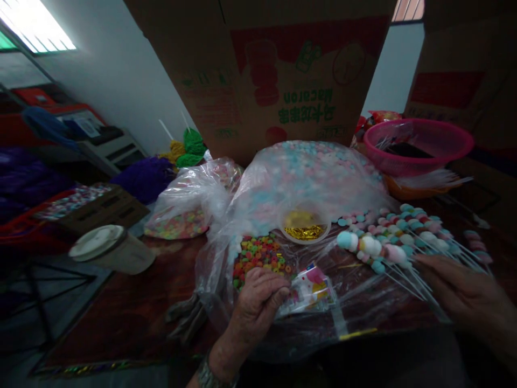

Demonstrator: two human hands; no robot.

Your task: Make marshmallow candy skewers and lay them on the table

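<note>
Candy skewers: candy left, long axis slanting down-right
Left hand: fingers curled beside wrappers, grip unclear
Right hand: fingers near skewers, grip unclear

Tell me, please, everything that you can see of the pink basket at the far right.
The pink basket is round and wide-mouthed, with a smooth rim; it looks like thin plastic. It sits open side up, above an orange container, with clear plastic pieces jutting out between them. Inside lie a dark, flat item and some clear wrapping. Its bottom is mostly hidden.
</note>
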